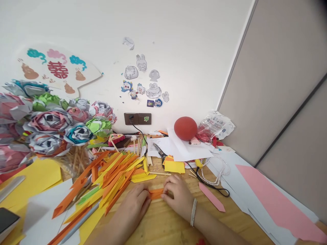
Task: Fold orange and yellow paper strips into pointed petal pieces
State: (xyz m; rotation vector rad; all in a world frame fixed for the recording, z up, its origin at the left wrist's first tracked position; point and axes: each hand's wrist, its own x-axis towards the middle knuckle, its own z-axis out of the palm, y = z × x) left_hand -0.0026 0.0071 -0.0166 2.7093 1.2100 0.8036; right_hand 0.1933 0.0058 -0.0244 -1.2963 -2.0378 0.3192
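A small strip of orange paper (156, 194) lies low over the wooden table, stretched between my two hands. My left hand (136, 202) holds its left end with the fingers curled together. At the right end, my right hand (177, 194) pinches the paper between thumb and fingers; a silvery bracelet circles that wrist. Just left of my hands is a heap of folded orange and yellow paper strips (114, 173). Beyond them sits a small stack of yellow paper pieces (174, 166). A folded pink strip (211, 197) rests to the right of my right hand.
Paper flowers (51, 119) crowd the back left. Black scissors (160, 152) and a red balloon (185, 128) are at the back. A pearl string (217, 178) and black cord (226, 193) lie right, near pink and white sheets (276, 197). A dark-screened device (7, 221) is at lower left.
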